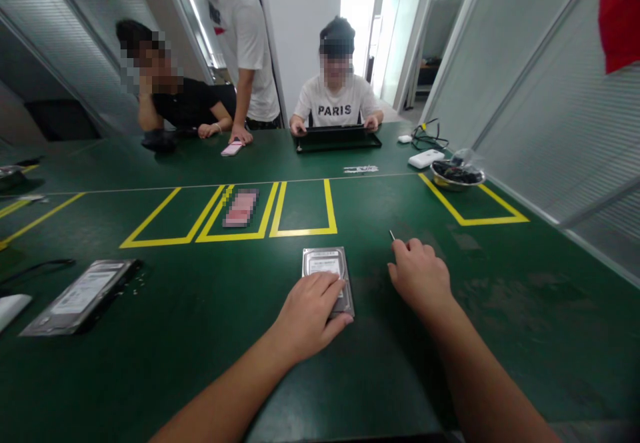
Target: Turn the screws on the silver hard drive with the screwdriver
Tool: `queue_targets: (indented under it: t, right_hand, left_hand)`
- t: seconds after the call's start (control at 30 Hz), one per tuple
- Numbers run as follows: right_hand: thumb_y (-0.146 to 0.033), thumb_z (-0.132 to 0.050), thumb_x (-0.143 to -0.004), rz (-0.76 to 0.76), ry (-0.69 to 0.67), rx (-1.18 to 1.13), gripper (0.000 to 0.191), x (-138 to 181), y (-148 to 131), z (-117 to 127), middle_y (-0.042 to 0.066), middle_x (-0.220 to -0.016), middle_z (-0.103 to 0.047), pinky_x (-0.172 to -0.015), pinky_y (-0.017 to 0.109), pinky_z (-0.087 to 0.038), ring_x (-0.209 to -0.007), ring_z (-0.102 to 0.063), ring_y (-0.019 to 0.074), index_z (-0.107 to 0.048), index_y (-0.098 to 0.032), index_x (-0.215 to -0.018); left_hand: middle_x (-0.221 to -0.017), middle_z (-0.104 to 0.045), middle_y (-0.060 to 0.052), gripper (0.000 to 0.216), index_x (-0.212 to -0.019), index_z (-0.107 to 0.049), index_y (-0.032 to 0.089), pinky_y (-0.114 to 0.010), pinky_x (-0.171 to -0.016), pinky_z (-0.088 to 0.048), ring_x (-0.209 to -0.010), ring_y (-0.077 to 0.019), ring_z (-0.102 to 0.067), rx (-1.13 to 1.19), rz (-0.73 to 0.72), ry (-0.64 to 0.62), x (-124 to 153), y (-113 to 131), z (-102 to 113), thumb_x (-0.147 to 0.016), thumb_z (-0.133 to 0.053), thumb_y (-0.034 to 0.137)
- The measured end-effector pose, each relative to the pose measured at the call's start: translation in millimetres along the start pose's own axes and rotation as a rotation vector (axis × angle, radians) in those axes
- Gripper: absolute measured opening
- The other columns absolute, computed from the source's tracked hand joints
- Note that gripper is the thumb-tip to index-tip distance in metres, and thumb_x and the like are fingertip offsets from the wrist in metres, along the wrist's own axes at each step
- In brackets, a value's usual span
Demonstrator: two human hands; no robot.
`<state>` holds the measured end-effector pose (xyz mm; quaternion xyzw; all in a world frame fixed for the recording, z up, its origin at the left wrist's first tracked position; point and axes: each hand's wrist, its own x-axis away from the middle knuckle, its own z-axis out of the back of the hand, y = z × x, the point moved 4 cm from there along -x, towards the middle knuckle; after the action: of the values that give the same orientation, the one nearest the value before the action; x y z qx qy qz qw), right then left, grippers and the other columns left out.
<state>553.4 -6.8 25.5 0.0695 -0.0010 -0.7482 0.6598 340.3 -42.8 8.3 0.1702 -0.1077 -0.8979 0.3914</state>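
A silver hard drive (324,263) with a white label lies flat on the green table, just in front of me. My left hand (315,303) rests across it and grips it, fingers over the top and thumb at the near right edge. To the right, my right hand (420,269) is closed around what looks like a small screwdriver (392,235). Only its thin metal shaft shows, pointing away from me; the handle is hidden in the fist. The shaft is apart from the drive.
A second hard drive (87,296) lies at left, beside small loose screws (136,283). Yellow tape outlines (303,233) mark the table; one holds a pinkish blurred item (241,208). A metal bowl (457,177) stands right. Across sits a person with a dark tray-like panel (337,139).
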Motion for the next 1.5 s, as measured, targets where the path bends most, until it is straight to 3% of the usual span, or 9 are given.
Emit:
queue_targets:
  t: [0.3, 0.57, 0.67, 0.77, 0.87, 1.0, 1.07, 1.27, 1.5]
  right_hand:
    - [-0.031, -0.054, -0.088, -0.009, -0.177, -0.024, 0.032, -1.7, 7.8, -3.4, 0.018, -0.113, -0.056, -0.071, 0.039, -0.048, -0.103, -0.059, 0.0339, -0.055, -0.017, -0.117]
    - [-0.026, -0.049, -0.089, -0.051, -0.364, -0.059, 0.035, -1.8, 18.4, -8.9, 0.016, -0.107, -0.061, -0.071, 0.044, -0.049, -0.093, -0.067, 0.0344, -0.048, -0.018, -0.123]
    - [-0.02, -0.046, -0.087, -0.064, -0.282, -0.088, 0.031, -3.7, 19.9, -5.3, 0.015, -0.104, -0.063, -0.069, 0.04, -0.048, -0.088, -0.067, 0.0314, -0.052, -0.019, -0.118]
    - [-0.022, -0.047, -0.087, -0.072, 0.02, -0.305, 0.024, -8.3, 23.9, 6.7, 0.014, -0.102, -0.064, -0.073, 0.038, -0.047, -0.089, -0.065, 0.027, -0.057, -0.018, -0.109]
    - [-0.034, -0.057, -0.084, -0.048, 0.282, -0.716, 0.024, -9.1, 29.3, 16.8, 0.009, -0.09, -0.065, -0.072, 0.034, -0.049, -0.079, -0.062, 0.021, -0.06, -0.017, -0.101]
    - [-0.042, -0.065, -0.08, 0.021, 0.295, -1.307, 0.034, -6.4, 25.0, 21.6, 0.003, -0.083, -0.064, -0.06, 0.028, -0.05, -0.068, -0.06, 0.0151, -0.058, -0.018, -0.103]
    - [-0.04, -0.064, -0.082, 0.058, 0.309, -1.438, 0.029, -2.8, 18.4, 25.8, 0.004, -0.089, -0.066, -0.063, 0.027, -0.051, -0.071, -0.062, 0.0141, -0.059, -0.019, -0.101]
    - [-0.038, -0.055, -0.09, 0.125, 0.368, -1.48, 0.023, 8.1, -3.6, 28.1, 0.006, -0.095, -0.07, -0.062, 0.027, -0.053, -0.071, -0.064, 0.0137, -0.054, -0.019, -0.105]
    - [-0.04, -0.051, -0.093, 0.167, 0.273, -1.361, 0.027, 7.8, -18.4, 13.8, 0.008, -0.1, -0.069, -0.071, 0.03, -0.055, -0.085, -0.068, 0.0177, -0.05, -0.02, -0.111]
  left_hand:
    - [-0.133, -0.056, -0.011, 0.05, -0.132, -0.052, 0.018, -0.047, -0.105, -0.041, -0.122, -0.0279, -0.051, 0.008, -0.015, 0.005, 2.1, -2.1, -1.6, -0.089, -0.059, 0.043]
    - [-0.13, -0.058, -0.012, 0.05, -0.13, -0.053, 0.018, -0.048, -0.103, -0.042, -0.12, -0.0285, -0.052, 0.004, -0.011, 0.018, 1.2, -2.3, -3.1, -0.088, -0.059, 0.044]
    - [-0.13, -0.057, -0.012, 0.05, -0.13, -0.053, 0.018, -0.048, -0.103, -0.042, -0.12, -0.0283, -0.051, -0.003, -0.005, 0.009, 0.7, -2.4, -3.3, -0.088, -0.059, 0.045]
    - [-0.128, -0.058, -0.011, 0.049, -0.129, -0.054, 0.019, -0.047, -0.102, -0.042, -0.119, -0.0277, -0.052, 0.0, -0.004, 0.018, 0.3, -2.2, -2.9, -0.087, -0.059, 0.044]
    - [-0.127, -0.058, -0.012, 0.048, -0.128, -0.054, 0.019, -0.048, -0.101, -0.042, -0.118, -0.0281, -0.053, 0.006, -0.006, 0.029, 0.0, -2.0, -3.0, -0.087, -0.06, 0.043]
    - [-0.128, -0.058, -0.012, 0.048, -0.129, -0.053, 0.019, -0.048, -0.101, -0.042, -0.118, -0.0288, -0.052, 0.014, -0.003, 0.02, -0.2, -2.3, -3.9, -0.087, -0.06, 0.043]
    - [-0.128, -0.057, -0.012, 0.049, -0.129, -0.053, 0.019, -0.048, -0.101, -0.042, -0.119, -0.029, -0.051, 0.015, 0.002, 0.016, -0.3, -2.4, -3.9, -0.087, -0.059, 0.044]
    - [-0.126, -0.057, -0.012, 0.05, -0.129, -0.053, 0.019, -0.047, -0.1, -0.042, -0.117, -0.0293, -0.051, 0.0, 0.008, 0.01, -1.4, -0.4, -2.6, -0.086, -0.061, 0.044]
    - [-0.123, -0.058, -0.011, 0.05, -0.127, -0.053, 0.021, -0.046, -0.098, -0.042, -0.114, -0.029, -0.051, -0.04, 0.003, -0.003, -3.4, 2.4, -0.9, -0.085, -0.061, 0.045]
